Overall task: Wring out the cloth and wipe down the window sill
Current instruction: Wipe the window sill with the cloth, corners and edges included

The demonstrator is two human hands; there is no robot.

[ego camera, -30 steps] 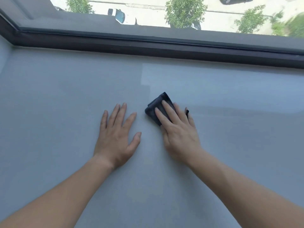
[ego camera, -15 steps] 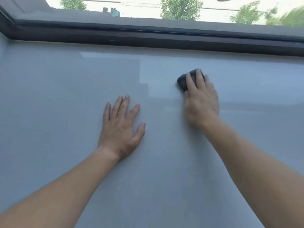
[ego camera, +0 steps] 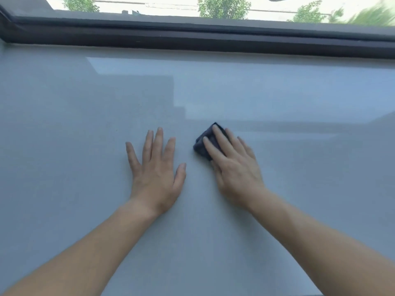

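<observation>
A small folded dark cloth [ego camera: 203, 144] lies on the wide grey window sill [ego camera: 85, 124], near its middle. My right hand [ego camera: 233, 167] presses down on the cloth with straight fingers, covering most of it; only the cloth's left and far corners show. My left hand [ego camera: 157, 171] lies flat on the sill just left of the cloth, fingers spread, touching nothing else.
The dark window frame [ego camera: 192, 41] runs along the far edge of the sill, with glass above it showing trees and a street below. A brighter patch of light crosses the far part of the sill.
My right hand pushed the cloth away toward the window frame, then pulled it back near my left hand. The left hand has stayed flat in place.
</observation>
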